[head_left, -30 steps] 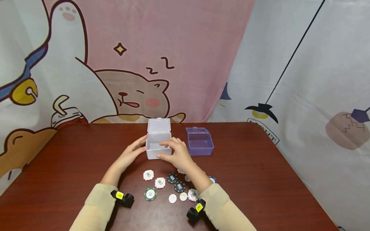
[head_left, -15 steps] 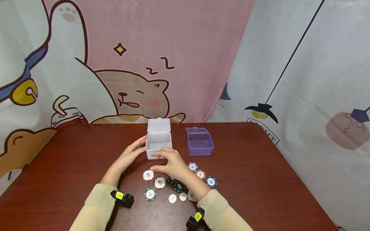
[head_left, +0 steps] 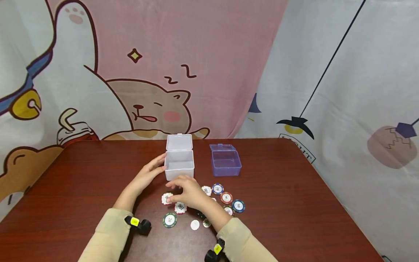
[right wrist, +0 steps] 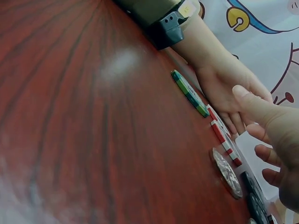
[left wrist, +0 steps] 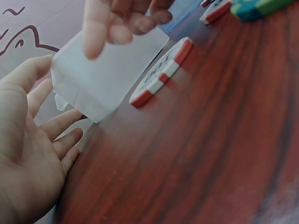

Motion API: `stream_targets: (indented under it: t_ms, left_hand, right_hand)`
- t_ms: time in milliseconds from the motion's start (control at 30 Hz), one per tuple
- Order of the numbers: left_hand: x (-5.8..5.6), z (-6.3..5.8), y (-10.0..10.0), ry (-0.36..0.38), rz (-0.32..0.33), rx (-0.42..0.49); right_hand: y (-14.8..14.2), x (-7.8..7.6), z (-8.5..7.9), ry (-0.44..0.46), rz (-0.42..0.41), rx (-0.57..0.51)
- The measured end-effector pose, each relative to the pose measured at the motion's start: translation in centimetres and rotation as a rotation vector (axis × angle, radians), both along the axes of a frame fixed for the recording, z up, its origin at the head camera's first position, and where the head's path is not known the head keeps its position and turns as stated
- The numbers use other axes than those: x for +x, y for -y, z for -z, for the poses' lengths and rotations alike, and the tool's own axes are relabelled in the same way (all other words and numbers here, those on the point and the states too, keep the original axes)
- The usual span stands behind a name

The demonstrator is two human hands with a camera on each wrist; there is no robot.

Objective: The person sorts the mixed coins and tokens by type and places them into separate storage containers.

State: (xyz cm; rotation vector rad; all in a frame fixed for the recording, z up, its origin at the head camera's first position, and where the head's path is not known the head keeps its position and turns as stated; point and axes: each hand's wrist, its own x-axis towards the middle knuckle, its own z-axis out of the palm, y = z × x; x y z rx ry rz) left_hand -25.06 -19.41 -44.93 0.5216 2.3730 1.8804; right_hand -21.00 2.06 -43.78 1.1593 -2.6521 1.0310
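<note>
A white plastic box [head_left: 179, 174] with its lid tipped back stands near the table's far edge. Against its left side my left hand [head_left: 148, 176] rests with extended fingers. My right hand [head_left: 188, 192] reaches in front of the box, thumb and forefinger spread above a white poker chip [head_left: 165, 199]. In the left wrist view, the right fingertips [left wrist: 93, 44] are raised over that red-and-white-edged chip [left wrist: 161, 73] lying on the table. Nothing shows between the right thumb [right wrist: 250, 100] and fingers in the right wrist view.
Right of the white box stands a purple see-through box [head_left: 226, 170], lid tipped back. Scattered nearer are another white chip [head_left: 180, 208], a green chip [head_left: 170, 220], a plain white disc [head_left: 195, 225], a red chip [head_left: 226, 198] and blue chips [head_left: 239, 206]. A silver coin [right wrist: 226, 173] lies by them.
My right hand has come from over the white box toward me and left, down to the white chip. My left hand has stayed against the box.
</note>
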Motion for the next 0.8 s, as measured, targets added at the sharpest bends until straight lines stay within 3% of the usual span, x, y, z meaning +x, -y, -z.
stream_targets:
  t_ms: [300,500,800]
  left_hand:
    - [0.01,0.05,0.03,-0.011,-0.004,-0.011]
    - [-0.06,0.21,0.10,-0.048,-0.013,-0.036]
    - [0.09,-0.06,-0.04,0.010,0.003,0.005]
  right_hand:
    - [0.13,-0.27,0.64,0.064,0.006,0.067]
    - [0.34,-0.25,0.76,0.030,0.012,0.136]
    - [0.50,-0.13,0.86,0.008,0.025,0.190]
